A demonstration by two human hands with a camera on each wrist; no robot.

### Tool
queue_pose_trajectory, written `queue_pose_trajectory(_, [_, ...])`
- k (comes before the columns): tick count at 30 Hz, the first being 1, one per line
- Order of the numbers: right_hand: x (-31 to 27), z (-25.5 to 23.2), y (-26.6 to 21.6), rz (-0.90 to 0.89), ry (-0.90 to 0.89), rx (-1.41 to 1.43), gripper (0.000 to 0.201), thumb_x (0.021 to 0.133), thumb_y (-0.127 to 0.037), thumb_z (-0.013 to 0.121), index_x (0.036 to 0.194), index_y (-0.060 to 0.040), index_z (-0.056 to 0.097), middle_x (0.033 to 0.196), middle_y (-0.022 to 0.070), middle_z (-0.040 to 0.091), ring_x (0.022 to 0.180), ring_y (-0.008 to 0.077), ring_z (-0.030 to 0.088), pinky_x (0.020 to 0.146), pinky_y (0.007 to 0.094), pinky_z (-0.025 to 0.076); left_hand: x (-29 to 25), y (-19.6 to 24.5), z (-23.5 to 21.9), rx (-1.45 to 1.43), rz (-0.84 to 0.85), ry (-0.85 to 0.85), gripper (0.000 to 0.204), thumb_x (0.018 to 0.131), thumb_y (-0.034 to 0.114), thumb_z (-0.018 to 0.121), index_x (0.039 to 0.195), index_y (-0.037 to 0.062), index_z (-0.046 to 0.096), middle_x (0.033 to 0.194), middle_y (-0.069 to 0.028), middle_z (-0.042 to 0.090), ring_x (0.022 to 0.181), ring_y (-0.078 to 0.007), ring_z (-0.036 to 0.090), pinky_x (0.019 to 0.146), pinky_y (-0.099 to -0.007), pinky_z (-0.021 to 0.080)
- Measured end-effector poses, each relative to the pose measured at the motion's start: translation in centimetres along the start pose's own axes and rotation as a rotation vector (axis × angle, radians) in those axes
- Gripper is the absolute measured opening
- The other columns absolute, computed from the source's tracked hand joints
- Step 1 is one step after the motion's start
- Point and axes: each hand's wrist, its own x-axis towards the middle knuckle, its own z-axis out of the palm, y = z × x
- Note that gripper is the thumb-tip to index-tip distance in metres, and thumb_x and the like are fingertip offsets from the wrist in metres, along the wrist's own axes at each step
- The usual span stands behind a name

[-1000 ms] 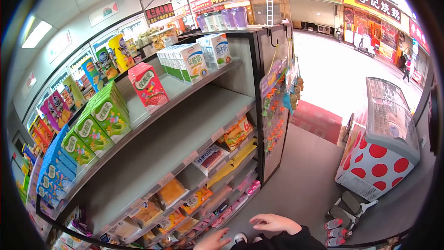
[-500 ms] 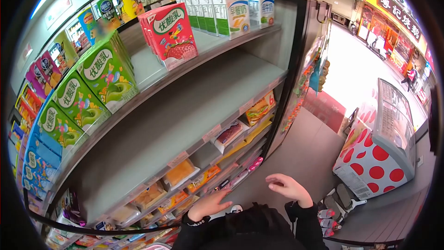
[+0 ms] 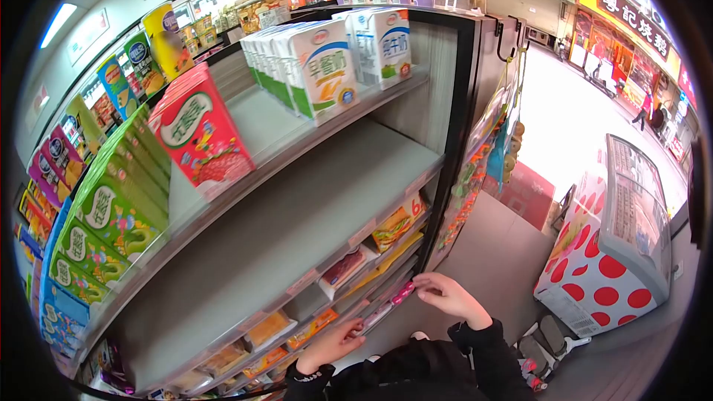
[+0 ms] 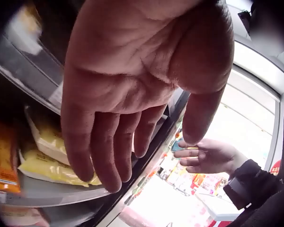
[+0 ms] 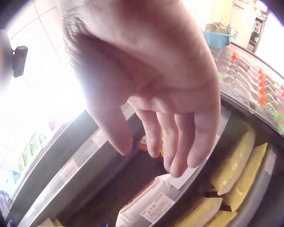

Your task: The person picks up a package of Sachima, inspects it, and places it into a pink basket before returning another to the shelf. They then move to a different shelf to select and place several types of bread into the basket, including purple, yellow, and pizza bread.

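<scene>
My left hand [image 3: 333, 344] is held in front of the lower shelves, its fingers loosely bent and nothing in them. Palm and fingers of that hand fill the left wrist view, with yellow packs [image 4: 52, 165] on a shelf behind. My right hand [image 3: 451, 298] hovers farther right, by the shelf's end, also empty with relaxed fingers. Beyond its fingertips in the right wrist view lies a white pack [image 5: 149, 201] with a price tag on the shelf edge. Packaged bread [image 3: 269, 327] and a sandwich-bread pack [image 3: 399, 224] sit on the shelf below the wide bare one.
Red drink cartons [image 3: 202, 134], green cartons [image 3: 111, 212] and white milk cartons [image 3: 321, 70] line the top shelf. Small hanging goods [image 3: 464, 200] cover the shelf's end panel. A red-dotted freezer [image 3: 594, 267] stands at right, with bottles [image 3: 531, 371] on the floor near it.
The head view has tilted down and shifted toward the shelf. Both hands have risen in view from the bottom edge. No item has visibly been taken or moved.
</scene>
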Motion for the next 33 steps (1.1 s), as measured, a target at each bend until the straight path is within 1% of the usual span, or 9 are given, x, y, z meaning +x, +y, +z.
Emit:
queue_pose_trajectory(3, [2.8, -2.5, 0.3, -0.072, 0.05, 0.058, 0.045, 0.082, -0.013, 0.056, 0.122, -0.0001, 0.038, 0.118, 0.0142, 0.047, 0.106, 0.0195, 0.049, 0.086, 0.0304, 0.041, 4.8, 1.9, 0.4, -0.167, 0.106, 0.069, 0.056, 0.083, 0.016, 0.057, 0.129, -0.0016, 0.03, 0.113, -0.0124, 0.05, 0.099, -0.0164, 0.051, 0.082, -0.0278, 0.043])
queue_pose_trajectory(5, [5.0, -3.5, 0.3, -0.121, 0.09, 0.094, 0.052, 0.082, -0.013, 0.056, 0.126, -0.0003, 0.033, 0.125, 0.016, 0.042, 0.111, 0.0213, 0.045, 0.088, 0.0313, 0.04, 8.1, 3.6, 1.2, -0.352, 0.224, 0.411, 0.058, 0.083, 0.015, 0.056, 0.13, -0.0029, 0.026, 0.119, -0.0141, 0.046, 0.107, -0.0179, 0.047, 0.086, -0.0285, 0.041])
queue_pose_trajectory(11, [10.6, -4.5, 1.3, -0.332, 0.41, -0.385, 0.073, 0.079, -0.017, 0.06, 0.131, 0.007, 0.015, 0.133, 0.025, 0.026, 0.125, 0.033, 0.027, 0.102, 0.0345, 0.024, 15.4, 6.6, 0.5, -0.259, 0.282, 0.829, 0.052, 0.08, 0.01, 0.055, 0.125, -0.004, 0.032, 0.121, -0.0161, 0.044, 0.111, -0.0226, 0.044, 0.091, -0.033, 0.037])
queue_pose_trajectory(13, [11.6, -4.5, 1.7, -0.342, 0.402, -0.367, 0.078, 0.077, -0.02, 0.063, 0.131, 0.0083, 0.014, 0.132, 0.0265, 0.025, 0.125, 0.0347, 0.025, 0.102, 0.0361, 0.023, 16.5, 6.9, -0.2, -0.247, 0.234, 0.793, 0.052, 0.08, 0.003, 0.052, 0.125, -0.0043, 0.028, 0.126, -0.014, 0.037, 0.119, -0.0214, 0.036, 0.096, -0.0317, 0.031])
queue_pose_trajectory(17, [13.1, -4.8, 2.3, -0.32, 0.45, -0.349, 0.084, 0.072, -0.022, 0.067, 0.13, 0.0085, 0.013, 0.131, 0.0276, 0.026, 0.123, 0.0369, 0.027, 0.102, 0.0383, 0.023, 18.6, 5.6, -0.2, -0.166, 0.241, 0.865, 0.042, 0.078, 0.003, 0.054, 0.116, -0.0044, 0.037, 0.109, -0.0109, 0.05, 0.102, -0.0179, 0.047, 0.088, -0.0277, 0.036])
queue_pose_trajectory(23, [14.8, -5.7, 3.2, -0.398, 0.35, -0.362, 0.081, 0.069, -0.023, 0.068, 0.127, 0.0073, 0.02, 0.124, 0.0265, 0.033, 0.115, 0.0405, 0.032, 0.096, 0.043, 0.028, 19.4, 6.8, 0.6, -0.174, 0.173, 0.921, 0.042, 0.075, 0.009, 0.058, 0.111, -0.0051, 0.041, 0.104, -0.0161, 0.052, 0.095, -0.0232, 0.052, 0.083, -0.0326, 0.04])
queue_pose_trajectory(25, [14.8, -5.5, 3.1, -0.425, 0.369, -0.425, 0.077, 0.068, -0.022, 0.068, 0.126, 0.0048, 0.024, 0.122, 0.0249, 0.034, 0.112, 0.0398, 0.034, 0.094, 0.043, 0.029, 19.7, 7.0, 0.9, 0.009, 0.343, 1.06, 0.043, 0.074, 0.009, 0.059, 0.11, -0.0054, 0.042, 0.099, -0.0185, 0.054, 0.091, -0.0276, 0.054, 0.079, -0.0343, 0.042])
queue_pose_trajectory(29, [14.3, -5.2, 2.4, -0.436, 0.382, -0.433, 0.075, 0.069, -0.022, 0.068, 0.126, 0.0022, 0.026, 0.122, 0.0249, 0.034, 0.112, 0.0396, 0.035, 0.094, 0.0432, 0.031, 19.1, 8.3, 0.8, 0.145, 0.333, 1.114, 0.041, 0.072, 0.01, 0.06, 0.107, -0.0057, 0.044, 0.095, -0.0209, 0.055, 0.09, -0.0313, 0.055, 0.078, -0.0346, 0.043])
queue_pose_trajectory(33, [13.2, -5.2, 0.5, -0.479, 0.374, -0.379, 0.067, 0.07, -0.025, 0.066, 0.121, 0.0018, 0.033, 0.123, 0.0261, 0.033, 0.112, 0.0418, 0.034, 0.093, 0.0449, 0.03, 17.7, 9.1, 0.2, -0.031, 0.138, 0.949, 0.046, 0.073, 0.009, 0.06, 0.113, -0.004, 0.042, 0.101, -0.017, 0.054, 0.096, -0.0235, 0.051, 0.087, -0.0311, 0.038])
